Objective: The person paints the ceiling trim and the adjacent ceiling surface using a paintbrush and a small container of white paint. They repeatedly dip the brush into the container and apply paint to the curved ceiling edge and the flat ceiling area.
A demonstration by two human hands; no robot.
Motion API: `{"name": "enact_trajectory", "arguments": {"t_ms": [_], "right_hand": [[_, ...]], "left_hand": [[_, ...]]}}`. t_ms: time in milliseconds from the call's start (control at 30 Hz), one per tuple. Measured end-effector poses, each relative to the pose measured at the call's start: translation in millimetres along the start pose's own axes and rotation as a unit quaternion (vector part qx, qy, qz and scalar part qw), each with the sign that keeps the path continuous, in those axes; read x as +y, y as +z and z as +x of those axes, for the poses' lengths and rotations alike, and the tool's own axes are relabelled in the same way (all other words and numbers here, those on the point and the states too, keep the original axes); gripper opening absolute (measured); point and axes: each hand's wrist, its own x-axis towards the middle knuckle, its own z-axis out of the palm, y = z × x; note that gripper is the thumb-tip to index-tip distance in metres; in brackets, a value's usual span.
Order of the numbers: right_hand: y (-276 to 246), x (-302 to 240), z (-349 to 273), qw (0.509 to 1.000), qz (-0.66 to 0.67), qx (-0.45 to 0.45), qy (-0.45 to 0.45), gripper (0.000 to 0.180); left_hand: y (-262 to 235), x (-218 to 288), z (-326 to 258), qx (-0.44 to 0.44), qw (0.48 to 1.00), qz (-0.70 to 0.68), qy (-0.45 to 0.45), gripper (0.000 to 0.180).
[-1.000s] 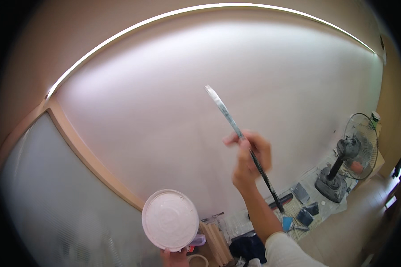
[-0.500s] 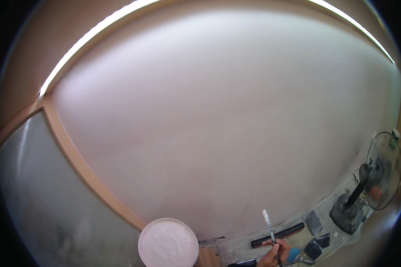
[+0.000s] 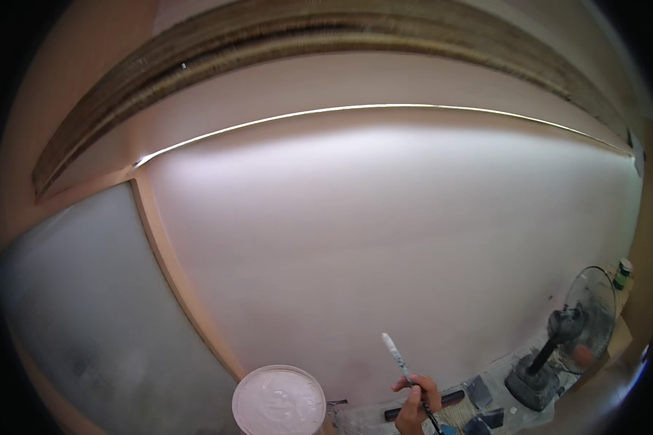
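My right hand [image 3: 417, 407] is closed round a paintbrush [image 3: 397, 355] at the lower edge, right of the middle. The brush tilts up and left, its white-coated tip raised in front of the pale wall [image 3: 384, 239]. Its dark handle is speckled with white. To the left of the hand stands a round white bucket [image 3: 241, 388], filled nearly to the rim with smooth pinkish-white paint. A gap separates brush and bucket. My left hand does not show; the bucket's lower part lies outside the picture.
A dusty black fan [image 3: 535, 380] stands at the right on a littered ledge, near a small green-and-white can [image 3: 622, 274]. Dark flat pads [image 3: 479, 391] and a long black tool [image 3: 450, 400] lie behind my hand. Left are a frosted panel [image 3: 87, 304] and an orange-toned frame [image 3: 170, 272].
The view has tilted upward, bringing a brown ceiling moulding into the picture. My right hand, still holding the paintbrush, appears farther left, closer to the bucket.
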Motion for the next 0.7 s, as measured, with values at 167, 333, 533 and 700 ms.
{"name": "enact_trajectory", "arguments": {"t_ms": [167,333,533,700], "right_hand": [[-10,-22,17,0.998,0.022,-0.058,-0.002,0.022],[-3,-53,33,0.995,0.093,-0.038,-0.015,0.019],[-29,-75,73,0.969,0.198,-0.128,0.069,0.013],[-43,-98,136,0.925,0.185,-0.313,0.109,0.004]], "left_hand": [[24,-5,-16,0.063,0.998,0.013,0.011,0.043],[44,-3,-19,0.083,0.994,0.066,0.037,0.051],[119,-36,-28,-0.02,0.979,0.156,0.127,0.07],[143,-66,-40,0.026,0.965,0.239,0.107,0.071]]}}
